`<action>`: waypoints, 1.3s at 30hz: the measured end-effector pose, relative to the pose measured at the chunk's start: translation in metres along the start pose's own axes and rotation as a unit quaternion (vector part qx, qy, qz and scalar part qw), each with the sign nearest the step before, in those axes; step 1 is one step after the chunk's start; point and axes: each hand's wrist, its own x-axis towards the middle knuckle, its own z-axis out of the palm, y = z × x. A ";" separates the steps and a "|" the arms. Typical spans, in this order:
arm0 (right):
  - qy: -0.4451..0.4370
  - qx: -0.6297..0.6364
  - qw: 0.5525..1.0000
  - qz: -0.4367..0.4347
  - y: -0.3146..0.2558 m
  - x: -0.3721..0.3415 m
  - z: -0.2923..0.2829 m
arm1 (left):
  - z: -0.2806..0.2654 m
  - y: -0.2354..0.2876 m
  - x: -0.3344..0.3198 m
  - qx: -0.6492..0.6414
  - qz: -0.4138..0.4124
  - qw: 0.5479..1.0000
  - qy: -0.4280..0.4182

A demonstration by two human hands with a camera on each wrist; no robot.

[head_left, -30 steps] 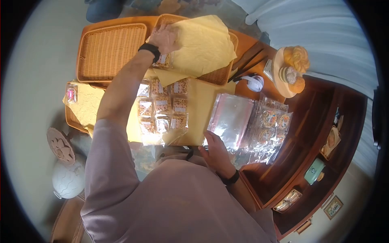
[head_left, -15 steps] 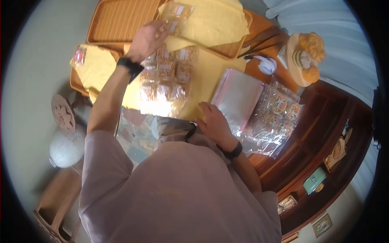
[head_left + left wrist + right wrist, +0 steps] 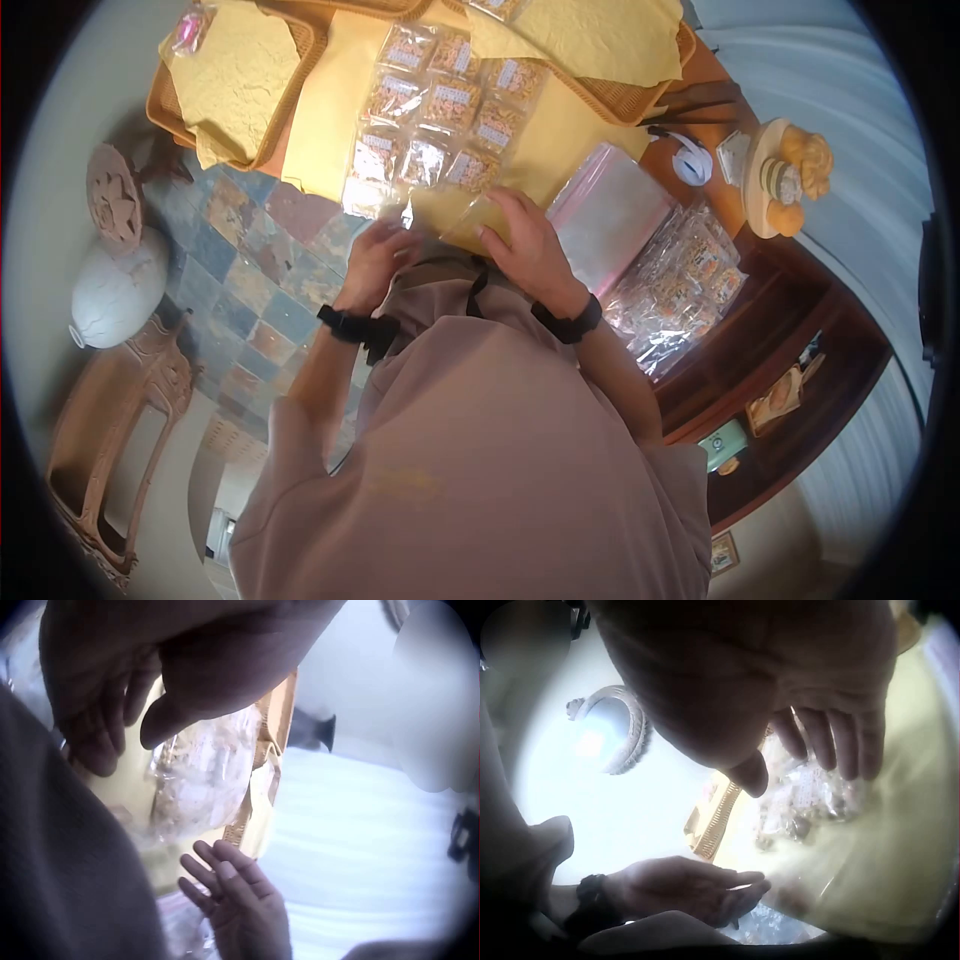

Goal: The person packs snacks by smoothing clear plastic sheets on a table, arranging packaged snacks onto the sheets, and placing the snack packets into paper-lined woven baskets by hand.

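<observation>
Packets of a crumbly snack (image 3: 450, 103) lie in rows inside a large clear bag (image 3: 432, 210) on yellow paper (image 3: 330, 110). My left hand (image 3: 375, 262) is just off the bag's near edge, its fingers loosely bent, with nothing seen in them. At the bag's near right corner is my right hand (image 3: 535, 250), fingers extended and thumb apart; whether its fingertips touch the film cannot be told. In the left wrist view my left hand (image 3: 187, 667) has thumb and fingers apart. The right wrist view shows my right hand (image 3: 780, 682) over the packets (image 3: 802, 795).
Flat clear bags (image 3: 610, 215) lie on the right, beside bagged colourful packets (image 3: 690, 275). A paper-lined basket (image 3: 235, 80) is at the left and another (image 3: 600, 40) at the back. White tape (image 3: 692, 160) and a bread board (image 3: 760, 180) stand farther right.
My left hand has come back from the packet in the back basket to the bag's near edge. My right hand has moved slightly, staying near the bag's right corner. The view has tilted downward.
</observation>
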 end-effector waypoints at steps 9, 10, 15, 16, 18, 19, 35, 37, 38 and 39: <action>0.029 0.107 0.989 0.094 0.012 0.008 0.008 | 0.019 0.016 0.038 -0.329 -0.036 0.942 -0.052; 0.029 0.164 0.977 0.132 0.018 0.013 0.008 | 0.025 0.020 0.040 -0.330 -0.035 0.942 -0.048; 0.058 0.359 0.912 0.190 0.037 0.041 0.010 | 0.041 0.021 0.061 -0.236 0.057 0.970 -0.018; 0.083 0.320 0.932 0.152 0.037 0.049 0.011 | 0.045 0.026 0.064 -0.223 0.071 0.972 -0.001; 0.110 0.281 0.946 0.115 0.038 0.064 0.013 | 0.052 0.032 0.068 -0.252 0.048 0.967 -0.001; 0.133 0.264 0.951 0.090 0.035 0.073 0.012 | 0.053 0.035 0.070 -0.283 0.024 0.959 0.001; 0.020 -0.037 0.999 -0.028 0.027 0.135 -0.006 | 0.058 0.052 0.093 -0.368 -0.039 0.928 -0.026; 0.013 -0.061 0.998 -0.015 0.026 0.137 -0.002 | 0.063 0.062 0.091 -0.358 -0.032 0.933 0.007; 0.006 -0.084 0.996 -0.004 0.027 0.139 0.000 | 0.063 0.063 0.091 -0.358 -0.034 0.933 0.006; 0.007 -0.085 0.996 -0.002 0.028 0.142 0.001 | 0.064 0.066 0.092 -0.340 -0.024 0.940 0.010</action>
